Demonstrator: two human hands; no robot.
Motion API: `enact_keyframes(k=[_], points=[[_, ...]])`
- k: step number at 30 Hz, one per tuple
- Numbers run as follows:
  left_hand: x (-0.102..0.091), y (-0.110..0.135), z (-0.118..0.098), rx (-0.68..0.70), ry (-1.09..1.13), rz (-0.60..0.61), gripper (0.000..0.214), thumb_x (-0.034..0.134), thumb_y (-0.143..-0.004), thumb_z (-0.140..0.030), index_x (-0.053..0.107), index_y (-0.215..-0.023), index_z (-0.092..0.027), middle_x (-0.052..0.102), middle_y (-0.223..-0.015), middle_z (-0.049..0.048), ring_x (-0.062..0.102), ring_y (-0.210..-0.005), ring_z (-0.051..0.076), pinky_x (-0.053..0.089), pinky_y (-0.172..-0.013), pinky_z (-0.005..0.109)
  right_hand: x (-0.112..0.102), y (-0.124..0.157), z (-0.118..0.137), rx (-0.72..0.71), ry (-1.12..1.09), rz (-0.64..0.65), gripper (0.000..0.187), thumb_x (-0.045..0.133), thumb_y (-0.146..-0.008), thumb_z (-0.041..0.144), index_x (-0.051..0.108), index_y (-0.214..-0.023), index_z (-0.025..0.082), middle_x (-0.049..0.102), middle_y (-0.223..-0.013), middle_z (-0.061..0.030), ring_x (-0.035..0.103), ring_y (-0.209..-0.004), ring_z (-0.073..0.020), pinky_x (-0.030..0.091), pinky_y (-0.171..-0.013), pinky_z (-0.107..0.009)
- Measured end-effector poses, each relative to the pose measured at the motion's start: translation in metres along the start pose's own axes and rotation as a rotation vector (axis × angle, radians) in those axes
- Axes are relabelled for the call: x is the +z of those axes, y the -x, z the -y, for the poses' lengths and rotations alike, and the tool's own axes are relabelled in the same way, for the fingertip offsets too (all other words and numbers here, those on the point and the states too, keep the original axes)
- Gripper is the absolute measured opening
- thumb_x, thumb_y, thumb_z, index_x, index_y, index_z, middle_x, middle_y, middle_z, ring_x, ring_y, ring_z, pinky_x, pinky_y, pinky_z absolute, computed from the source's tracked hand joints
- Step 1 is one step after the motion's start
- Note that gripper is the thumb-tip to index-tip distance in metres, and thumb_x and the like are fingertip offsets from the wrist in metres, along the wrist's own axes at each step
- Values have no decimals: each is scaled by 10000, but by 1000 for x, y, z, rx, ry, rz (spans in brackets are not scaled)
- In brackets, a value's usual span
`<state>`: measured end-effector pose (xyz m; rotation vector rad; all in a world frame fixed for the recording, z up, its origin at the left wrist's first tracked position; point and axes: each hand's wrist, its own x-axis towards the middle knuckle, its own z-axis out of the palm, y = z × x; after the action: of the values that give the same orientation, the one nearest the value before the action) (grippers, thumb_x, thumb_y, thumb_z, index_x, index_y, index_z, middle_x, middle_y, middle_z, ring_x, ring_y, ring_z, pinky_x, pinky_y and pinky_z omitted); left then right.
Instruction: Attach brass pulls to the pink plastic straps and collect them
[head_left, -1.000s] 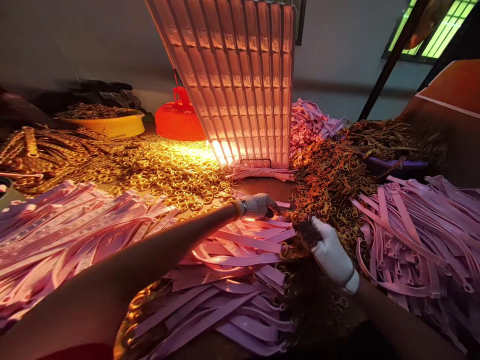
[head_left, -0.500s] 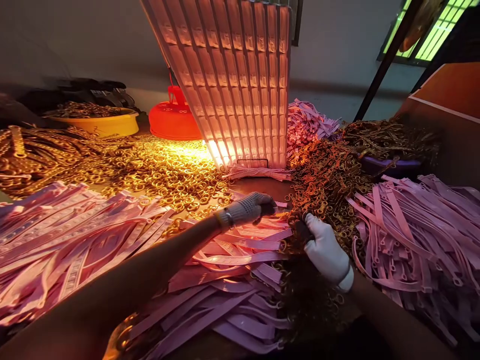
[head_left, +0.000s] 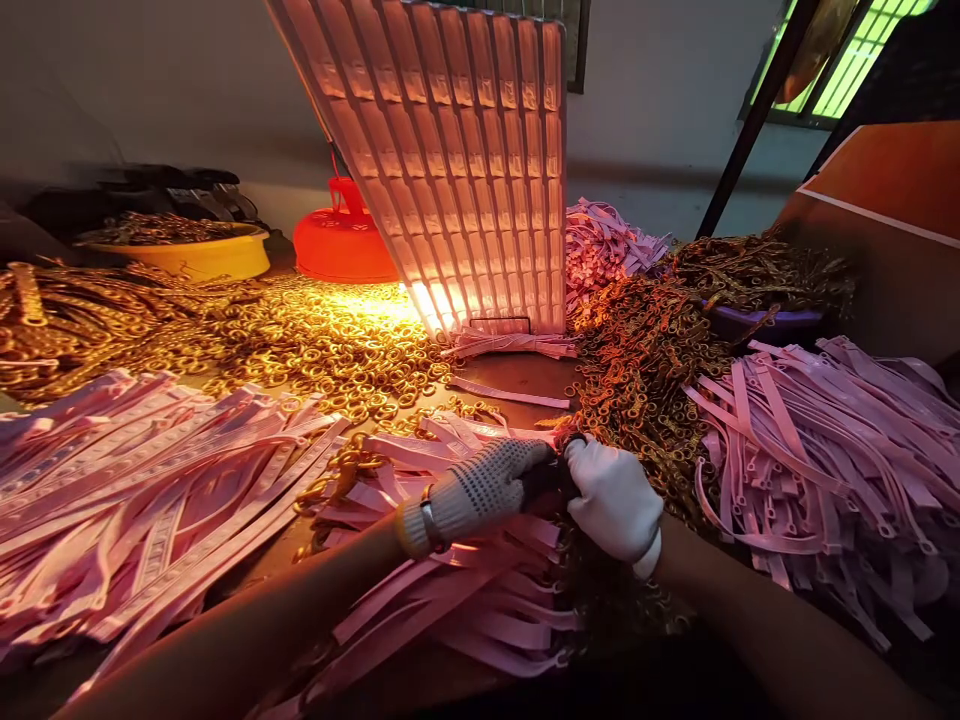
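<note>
My left hand (head_left: 484, 490), in a knitted glove with dark dots and a band at the wrist, meets my right hand (head_left: 615, 497) in a white glove. Their dark fingers are closed and pressed together at the tips; what they grip is in shadow and cannot be made out. Beneath them lies a heap of pink straps (head_left: 465, 600) with small loops at their ends. Just beyond my hands, a single pink strap (head_left: 510, 392) rests on the brown table (head_left: 517, 372). Gold clasps (head_left: 637, 370) are piled against the far side of my right hand.
Pink straps fill the left (head_left: 150, 490) and right (head_left: 810, 440) sides. Gold rings (head_left: 337, 345) spread under a lit red lamp (head_left: 341, 240). A ribbed clear plastic tray (head_left: 480, 170) stands upright behind. A yellow basin (head_left: 187, 255) and a purple basin (head_left: 765, 322) hold metal pieces.
My left hand has drawn back toward me from the far straps, and my right hand has moved left, so their fingertips now meet. The view has shifted slightly.
</note>
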<state>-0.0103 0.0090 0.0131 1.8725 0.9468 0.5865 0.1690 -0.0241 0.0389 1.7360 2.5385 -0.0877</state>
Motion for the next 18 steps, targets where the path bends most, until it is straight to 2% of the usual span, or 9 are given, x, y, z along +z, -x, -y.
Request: enact_keyframes(k=[2,4,7,9,12,18], points=[[0,2,3,15,15,29,236,643,-850,-375,708,-855,-148,695,-808,39,556,-712,157,441,-673,246,-1,1,-3,-16,-40,-15,350,501,-768,47,619,-1085,138,694,-1032,-141,670,-959,-277,485,-799,-327],[1,4,5,-66,97,7,275,624,-862,-407,670,-786,-146,639,-727,25,507,-644,137,402,-596,232,-3,1,-7,-44,-91,-33,394,492,-771,28,607,-1132,136,691,-1084,-136,664,-997,-267,479,-847,-323],[4,6,6,-186,252,-66,377,553,-885,-484,592,-712,-151,534,-636,8,415,-565,115,328,-508,221,-6,2,-11,-74,-141,11,419,508,-782,34,589,-1179,137,703,-1081,-127,680,-969,-267,478,-820,-322],[6,8,7,-185,309,-93,403,569,-862,-528,582,-715,-152,520,-636,5,402,-566,111,322,-504,219,-5,1,-10,-69,-157,50,408,507,-784,38,591,-1168,148,717,-1050,-117,692,-947,-268,474,-783,-317],[9,10,9,-202,312,-107,404,594,-847,-528,569,-687,-158,501,-616,-7,389,-553,103,307,-492,209,1,1,-6,-84,-124,38,386,492,-788,36,595,-1140,157,727,-1021,-117,700,-942,-268,469,-754,-310],[14,10,12,-147,271,-89,380,600,-856,-497,637,-704,-150,612,-667,19,487,-605,126,406,-553,215,17,1,-6,-261,38,30,268,550,-808,87,586,-1069,134,720,-928,-142,707,-821,-271,460,-636,-298]])
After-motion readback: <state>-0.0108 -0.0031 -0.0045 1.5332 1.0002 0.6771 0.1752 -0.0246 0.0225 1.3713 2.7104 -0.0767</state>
